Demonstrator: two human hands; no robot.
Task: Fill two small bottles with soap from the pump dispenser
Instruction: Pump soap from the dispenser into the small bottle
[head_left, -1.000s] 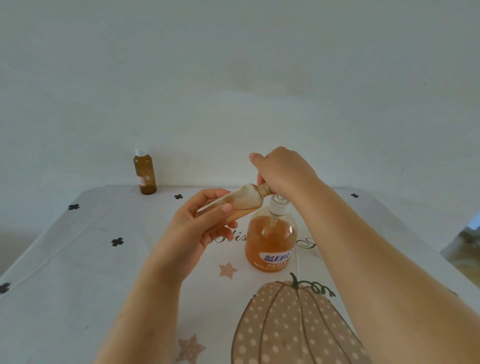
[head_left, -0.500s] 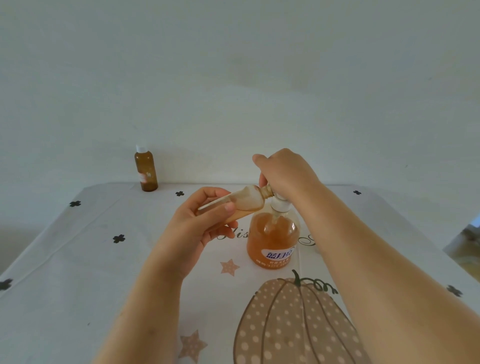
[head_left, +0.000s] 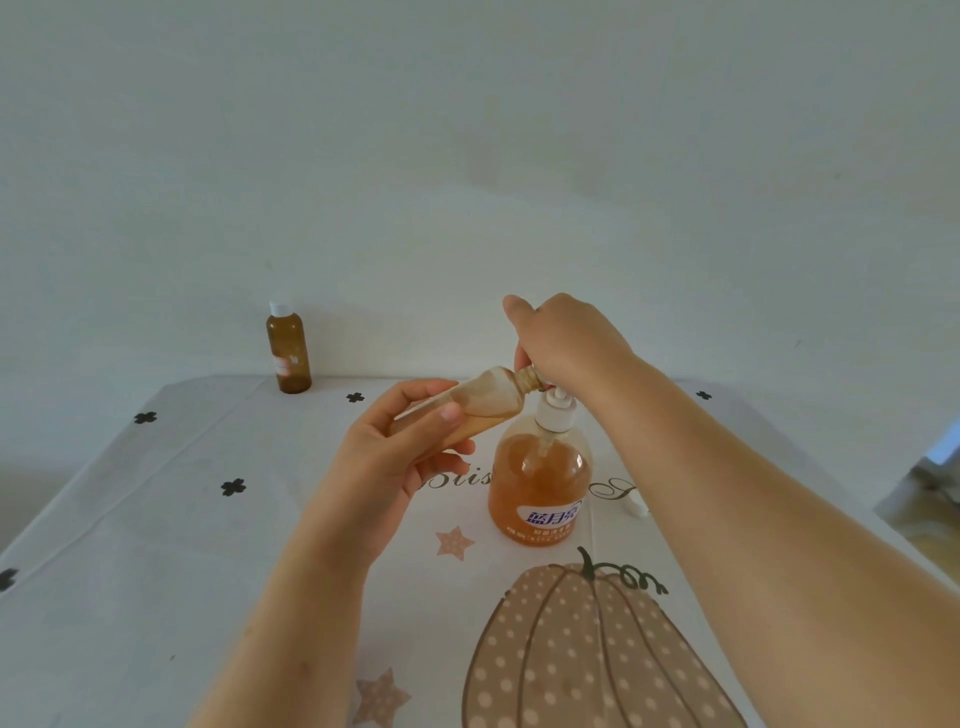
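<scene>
A pump dispenser (head_left: 540, 483) of orange soap stands on the table's middle. My right hand (head_left: 563, 343) sits curled over its white pump head, hiding the nozzle. My left hand (head_left: 400, 452) holds a small clear bottle (head_left: 485, 400), uncapped and tilted almost flat, its open neck at the nozzle under my right hand. Some amber soap lies along its lower side. A second small brown bottle (head_left: 288, 353) with a white cap stands upright at the table's far left edge.
The table (head_left: 156, 571) wears a white cloth printed with a dotted pumpkin (head_left: 587, 660), stars and black clovers. A small white cap (head_left: 636, 506) lies right of the dispenser, partly behind my right forearm. A plain wall rises behind the table.
My right hand pushed the pump head down half a second ago and has risen again. The tilted bottle in my left hand has stayed at the nozzle.
</scene>
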